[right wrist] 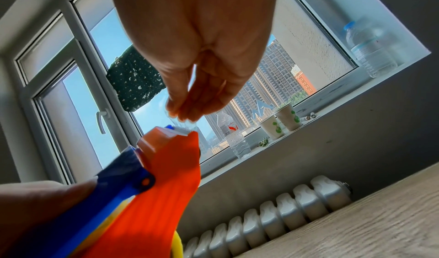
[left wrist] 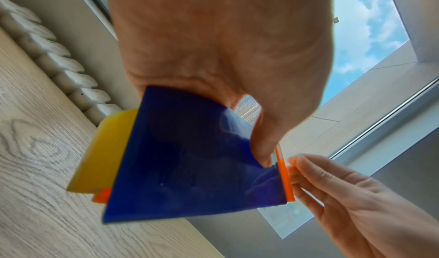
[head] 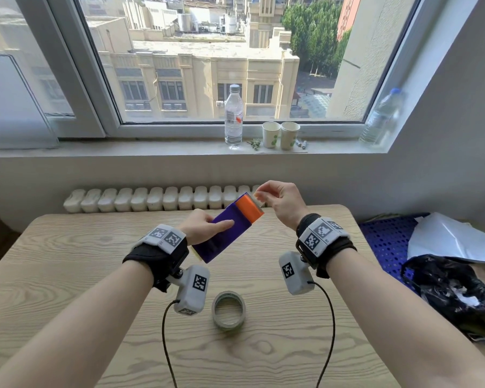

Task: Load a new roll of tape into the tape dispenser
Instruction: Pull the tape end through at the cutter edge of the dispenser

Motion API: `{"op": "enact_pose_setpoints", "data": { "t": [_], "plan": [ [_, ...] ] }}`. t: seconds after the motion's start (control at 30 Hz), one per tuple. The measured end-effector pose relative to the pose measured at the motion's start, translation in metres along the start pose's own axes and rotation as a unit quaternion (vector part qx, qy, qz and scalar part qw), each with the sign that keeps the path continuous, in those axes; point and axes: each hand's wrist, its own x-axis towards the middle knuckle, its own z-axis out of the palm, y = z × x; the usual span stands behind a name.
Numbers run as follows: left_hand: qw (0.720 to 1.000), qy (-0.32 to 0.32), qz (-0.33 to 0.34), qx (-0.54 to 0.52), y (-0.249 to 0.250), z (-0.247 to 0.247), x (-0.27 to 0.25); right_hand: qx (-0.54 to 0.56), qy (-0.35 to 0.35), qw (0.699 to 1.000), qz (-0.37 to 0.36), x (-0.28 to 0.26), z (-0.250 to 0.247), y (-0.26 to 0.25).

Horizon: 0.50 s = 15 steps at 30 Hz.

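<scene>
My left hand (head: 216,224) grips a blue and orange tape dispenser (head: 224,231) and holds it tilted above the wooden table (head: 67,275), cutter end pointing away. A yellowish tape roll (left wrist: 102,155) sits inside the dispenser (left wrist: 190,168). At the serrated cutter (right wrist: 181,129), my right hand (head: 259,196) pinches a clear strip of tape (right wrist: 184,124) between thumb and fingertips (right wrist: 175,111). A second ring of tape (head: 229,310) lies flat on the table near me, below both wrists.
A white radiator (head: 163,198) runs behind the table's far edge. A water bottle (head: 233,116) and two paper cups (head: 280,134) stand on the windowsill. At the right are a blue perforated crate (head: 387,239) and a black plastic bag (head: 445,287).
</scene>
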Motion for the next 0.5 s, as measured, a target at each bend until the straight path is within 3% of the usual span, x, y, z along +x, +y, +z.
{"op": "enact_pose_setpoints", "data": {
  "t": [0.13, 0.33, 0.5],
  "plan": [
    [1.000, 0.006, 0.015, 0.008, -0.0011, 0.0011, 0.0019, -0.025, 0.002, 1.000, -0.012, 0.0003, 0.0026, 0.0035],
    [1.000, 0.008, 0.018, 0.015, -0.0020, 0.0033, 0.0044, -0.099, 0.007, 0.990, -0.105, -0.0017, 0.0060, 0.0029],
    [1.000, -0.005, 0.008, 0.013, -0.0041, 0.0058, 0.0070, -0.125, -0.001, 0.982, -0.142, -0.0034, 0.0080, 0.0089]
  ]
}}
